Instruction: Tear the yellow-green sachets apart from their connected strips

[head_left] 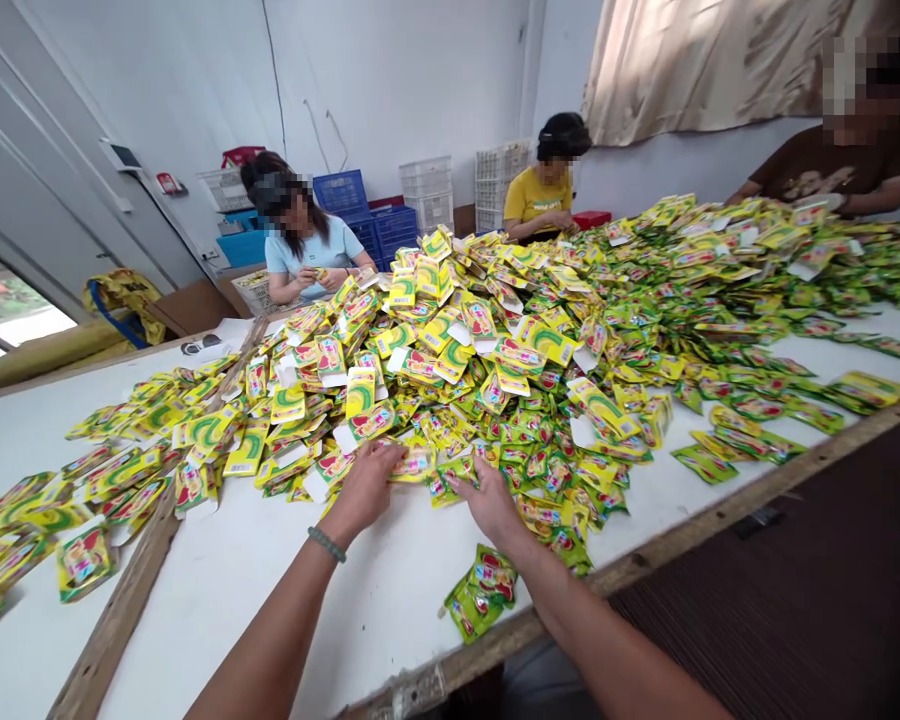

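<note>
My left hand (371, 487), with a beaded bracelet on its wrist, is closed on a small yellow carton (415, 464) lying sideways. To its right, my right hand (490, 503) has its thumb and fingers at a shiny green sachet (444, 487), close to the carton's right end. The fingertips partly hide how the sachet is gripped. Just beyond both hands rises a heap of yellow cartons (427, 335), several with white flaps standing open. Green sachets (529, 440) spread beside and under it. A few more sachets (484, 592) lie near the table edge, by my right forearm.
The white table (375, 620) has a wooden edge strip (645, 555) and a wooden bar (131, 620) across its left part. More cartons (90, 500) lie left. Three people sit across: a light blue shirt (319, 248), a yellow shirt (532, 203), a brown shirt (802, 165). Crates (345, 195) stand behind.
</note>
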`<state>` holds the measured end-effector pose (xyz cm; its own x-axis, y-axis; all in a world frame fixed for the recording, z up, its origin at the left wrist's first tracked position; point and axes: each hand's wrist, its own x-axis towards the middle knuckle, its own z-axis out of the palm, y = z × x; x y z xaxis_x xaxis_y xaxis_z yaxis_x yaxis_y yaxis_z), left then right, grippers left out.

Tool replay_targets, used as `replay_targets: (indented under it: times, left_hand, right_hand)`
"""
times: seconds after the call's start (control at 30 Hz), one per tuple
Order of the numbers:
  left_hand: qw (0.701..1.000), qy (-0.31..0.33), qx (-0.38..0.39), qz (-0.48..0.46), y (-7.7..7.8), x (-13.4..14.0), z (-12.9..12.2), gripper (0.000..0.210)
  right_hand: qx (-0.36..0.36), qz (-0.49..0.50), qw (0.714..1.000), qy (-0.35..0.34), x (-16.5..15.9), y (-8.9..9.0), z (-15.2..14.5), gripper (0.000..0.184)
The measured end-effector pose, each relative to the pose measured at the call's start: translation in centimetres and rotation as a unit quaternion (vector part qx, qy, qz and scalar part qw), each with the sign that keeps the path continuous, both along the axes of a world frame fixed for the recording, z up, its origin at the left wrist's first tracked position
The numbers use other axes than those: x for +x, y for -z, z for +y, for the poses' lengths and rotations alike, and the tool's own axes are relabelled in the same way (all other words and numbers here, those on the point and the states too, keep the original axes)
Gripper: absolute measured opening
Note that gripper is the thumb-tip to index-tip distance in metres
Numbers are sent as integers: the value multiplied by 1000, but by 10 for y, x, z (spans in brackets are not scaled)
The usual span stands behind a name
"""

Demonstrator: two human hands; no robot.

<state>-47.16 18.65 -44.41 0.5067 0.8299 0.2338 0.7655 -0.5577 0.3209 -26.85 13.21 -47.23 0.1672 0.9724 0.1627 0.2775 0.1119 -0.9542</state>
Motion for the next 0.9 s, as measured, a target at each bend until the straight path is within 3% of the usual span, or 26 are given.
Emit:
replay_targets:
  times: [0.07, 0.1, 0.17, 0.23, 0.3, 0.37, 0.43, 0.53, 0.63, 0.7, 0.77, 0.83, 0.9]
  left_hand:
    - [999, 35, 20, -10, 5, -16, -21, 68]
    - [999, 9, 34, -24, 6, -23, -32, 67]
    - [990, -125, 37, -54, 8, -32, -51, 47]
    - [959, -275, -32, -57, 9, -33, -65, 27]
    - [929, -341, -135, -46, 12, -25, -71, 41]
    - [920, -335, -191, -65, 19, -13, -71, 46]
    - [919, -328, -186, -116, 27, 0, -67, 46]
    - [892, -311, -205, -255, 40, 10, -61, 52]
    - [800, -229, -295, -470, 47, 9, -60, 62]
    - [753, -169, -338, -539, 46, 5, -63, 59]
    - [771, -140, -349, -514, 44, 1, -66, 47]
    - [818, -126, -339, -447, 40, -2, -68, 39]
    - [848, -108, -323, -406, 37, -2, -69, 36]
  right_hand:
    - [-3, -6, 999, 39, 3, -1, 1, 26]
    - [-6, -17, 998, 56, 3, -1, 2, 25]
    - [-9, -54, 995, 85, 2, -3, 3, 23]
    - [-4, -100, 990, 103, -2, -3, 4, 22]
    - [-5, -125, 989, 79, -8, -1, 4, 21]
    - [-20, -118, 993, 10, -14, 3, 4, 21]
    - [-39, -94, 993, -56, -17, 8, 2, 21]
    - [-45, -32, 993, -100, -18, 12, -1, 23]
    - [-48, 57, 988, -132, -17, 11, -5, 24]
    - [-57, 115, 981, -145, -17, 6, -6, 27]
    - [-57, 178, 974, -130, -17, 0, -5, 33]
    - [-36, 218, 971, -92, -18, -7, 0, 37]
    - [-8, 185, 981, -66, -18, -15, 6, 35]
